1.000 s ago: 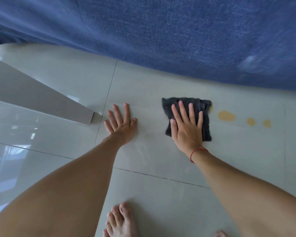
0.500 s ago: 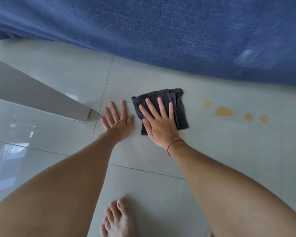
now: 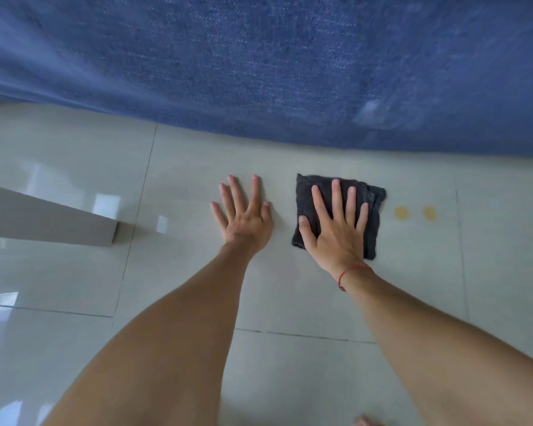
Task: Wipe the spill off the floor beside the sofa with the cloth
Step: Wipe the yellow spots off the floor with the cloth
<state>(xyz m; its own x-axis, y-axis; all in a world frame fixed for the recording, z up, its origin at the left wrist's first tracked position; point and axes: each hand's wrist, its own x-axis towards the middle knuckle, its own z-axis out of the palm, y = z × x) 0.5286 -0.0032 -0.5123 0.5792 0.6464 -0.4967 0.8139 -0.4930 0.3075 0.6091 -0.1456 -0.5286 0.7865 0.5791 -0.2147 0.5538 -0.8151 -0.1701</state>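
**Floor beside sofa: cloth, spill spots, two hands**

Landmark: folded dark grey cloth (image 3: 371, 207), one, lying flat on the floor.

- Hands, two. Right hand (image 3: 336, 230) laid palm down on the cloth, fingers straight and spread, pressing flat rather than gripping; fingertips short of the cloth's far edge. Left hand (image 3: 245, 216) to the left of the cloth, apart from it, palm flat on bare tile, fingers extended, holding nothing.
- Red thread bracelet (image 3: 343, 276), one, on the right wrist just on the near side of the cloth.
- Spill spots, two in clear view, yellowish and round: first spot (image 3: 401, 212) just right of the cloth's right edge, not touching it; second spot (image 3: 429, 213) further right in the same row. Possible further trace at the extreme right edge of the view, too cropped to confirm.
- Sofa (image 3: 259, 66), one, blue woven fabric, beyond the cloth, filling the upper part of the view; lower edge meeting the floor a short way past the cloth. Pale smudge on the fabric beyond and right of the cloth.
- Grey panel (image 3: 43, 219), one, well to the left of the cloth, slanting in from the left edge; kind of furniture not identifiable.
- Toes (image 3: 368, 422), partly visible at the bottom edge, nearer than the cloth.
- Floor (image 3: 290, 296): pale glossy tiles with thin dark grout lines, bright reflections far left of the cloth.
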